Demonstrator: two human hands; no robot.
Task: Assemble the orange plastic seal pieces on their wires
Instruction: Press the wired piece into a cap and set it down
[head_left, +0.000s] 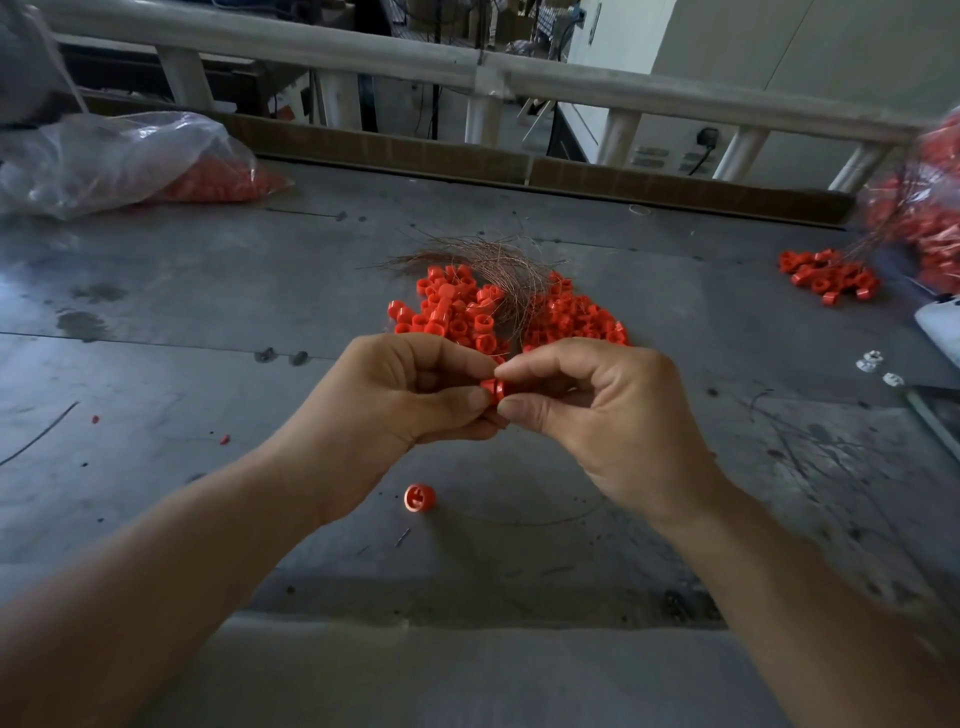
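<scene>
My left hand (410, 395) and my right hand (597, 410) meet above the middle of the table, and both pinch one small orange seal piece (492, 388) between thumbs and fingertips. Behind my hands lies a heap of orange seal pieces (498, 312) with a bundle of thin coppery wires (493, 262) on top. A single orange seal piece (420, 498) lies on the table below my left wrist, and a thin wire (540, 519) curves away from it to the right.
The grey metal table (208, 322) is scuffed. A clear bag of orange pieces (119, 161) lies far left. Another group of orange pieces (826, 275) with wires sits far right beside a second bag (930, 208). A white railing (467, 67) runs behind.
</scene>
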